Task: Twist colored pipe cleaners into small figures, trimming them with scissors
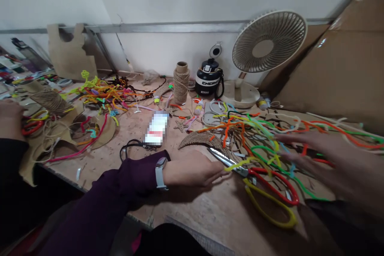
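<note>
The person's left hand (195, 168), in a dark purple sleeve with a pale-strapped watch, is low over the pinkish wooden tabletop (192, 208), thumb and fingertips brought together on one end of a fuzzy yellow pipe cleaner (239, 165). That strand reaches out to the right, crossing a pair of steel-bladed scissors (244, 172) with one red and one yellow handle loop. The right hand (327, 160) is a blur with fingers extended beside a tangle of green, orange and white pipe cleaners (249, 124); I can't tell whether it grips any of them.

The left forearm crosses the table's front edge, and plain wood shows between that hand and the edge. The yellow loop lies toward the front. Behind the hands, room narrows: a crescent of coiled brown cord (195, 140) sits just beyond the left hand, near a lit white-screened phone (156, 129). A cream plastic fan (264, 48) stands by the back wall, and brown cardboard (354, 60) closes off the right. At far left, a co-worker's hand (10, 118) is well apart.
</note>
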`<state>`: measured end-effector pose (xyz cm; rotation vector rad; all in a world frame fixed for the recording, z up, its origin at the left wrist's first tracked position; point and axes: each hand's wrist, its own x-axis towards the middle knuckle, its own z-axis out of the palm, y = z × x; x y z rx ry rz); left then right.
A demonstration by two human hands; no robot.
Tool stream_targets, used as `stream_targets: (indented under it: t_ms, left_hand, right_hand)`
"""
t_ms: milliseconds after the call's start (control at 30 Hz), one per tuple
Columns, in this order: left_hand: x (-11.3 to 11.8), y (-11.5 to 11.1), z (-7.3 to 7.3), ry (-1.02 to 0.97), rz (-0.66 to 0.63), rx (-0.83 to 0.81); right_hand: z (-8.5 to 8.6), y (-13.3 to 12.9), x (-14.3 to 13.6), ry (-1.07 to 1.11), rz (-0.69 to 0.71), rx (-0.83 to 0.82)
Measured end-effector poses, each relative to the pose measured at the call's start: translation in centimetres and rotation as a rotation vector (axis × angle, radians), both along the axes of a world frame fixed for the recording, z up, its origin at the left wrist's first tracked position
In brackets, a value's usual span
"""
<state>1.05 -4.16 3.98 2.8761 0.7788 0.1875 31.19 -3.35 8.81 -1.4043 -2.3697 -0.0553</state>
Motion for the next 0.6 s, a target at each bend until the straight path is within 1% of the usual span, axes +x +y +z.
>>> stream_targets:
  t_ms: [67,100,167,233,267,333,367,400,467,533,600]
  left_hand:
    - [0.2,-0.5,-0.1,-0.008,0.001,-0.005]
    - [0.2,-0.6,0.0,-0.026,-0.006,-0.012]
    - [0.0,-0.6,0.5,-0.080,-0.040,-0.044]
    - [-0.3,-0.5,1.1,-0.129,-0.097,-0.098]
    - [-0.4,-0.4,1.3,-0.141,-0.123,-0.124]
    - [-0.5,-0.3,1.5,-0.133,-0.152,-0.150]
    - [-0.5,-0.3,1.6,-0.115,-0.152,-0.152]
    - [-0.5,-0.4,1.5,-0.095,-0.145,-0.151]
    - [-0.4,-0.5,1.5,-0.063,-0.145,-0.165]
    - [-0.4,-0.5,1.5,-0.058,-0.172,-0.216]
    - [-0.8,-0.2,1.9,-0.093,-0.202,-0.283]
  right_hand:
    - [-0.9,-1.6,-4.3,0.012,0.263,0.027]
    - [-1.3,-2.3,-6.0,0.012,0.380,0.026]
    - [-1.6,-3.3,-8.1,0.075,0.458,-0.019]
    - [-1.4,-3.6,-8.5,0.131,0.478,-0.193]
    - [-1.1,-3.5,-8.4,0.145,0.478,-0.311]
    - [-0.6,-3.0,-8.1,0.159,0.476,-0.531]
    - [-0.5,-2.8,-8.0,0.155,0.469,-0.607]
    - [-0.4,-2.5,-8.1,0.152,0.474,-0.658]
    - [-0.6,-2.2,-8.3,0.143,0.512,-0.697]
    - [-0.7,-2.0,-8.2,0.131,0.575,-0.715]
    - [-0.4,-1.6,-7.6,0.106,0.599,-0.750]
